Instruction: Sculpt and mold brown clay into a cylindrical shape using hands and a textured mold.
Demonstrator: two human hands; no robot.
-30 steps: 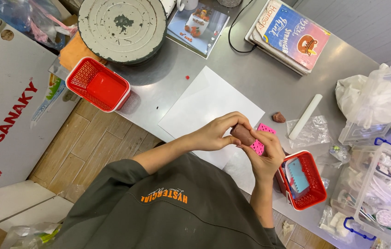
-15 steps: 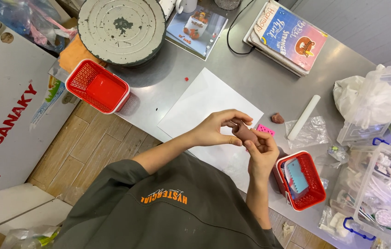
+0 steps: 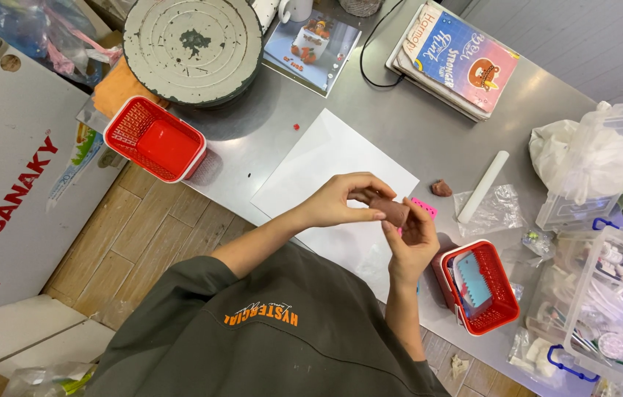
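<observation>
left hand point(image 3: 337, 200): fingers pinched shut on the brown clay lump point(image 3: 388, 210), held above the near edge of the table point(image 3: 414, 125).
right hand point(image 3: 416, 237): curled around the same lump from below, fingertips touching it; both hands meet on it.
brown clay lump: 1 in the hands, raised over the white paper sheet point(image 3: 319, 162); not resting on the surface.
pink item point(image 3: 423, 209): 1, flat, dotted, mostly hidden behind the right hand, on the table just beside the paper's right corner.
white paper sheet: 1, lying across the near edge, under the hands.
red baskets: 2. One point(image 3: 482, 288) at the near right edge, holding a blue toothed scraper; one point(image 3: 155, 139) at the left edge, with a red lid inside.
small clay piece point(image 3: 441, 188): 1, on bare metal right of the paper.
white roller point(image 3: 482, 187): 1, tilted, next to the small piece.
clear plastic boxes: 2 at the right edge, the nearer one point(image 3: 605, 305) full of tools, the farther one point(image 3: 605, 165) holding a white bag.
round turntable point(image 3: 192, 45): 1, grey, far left corner.
books point(image 3: 457, 60): a stack at the far edge, count unclear.
photo card point(image 3: 311, 43): 1, between turntable and books.
</observation>
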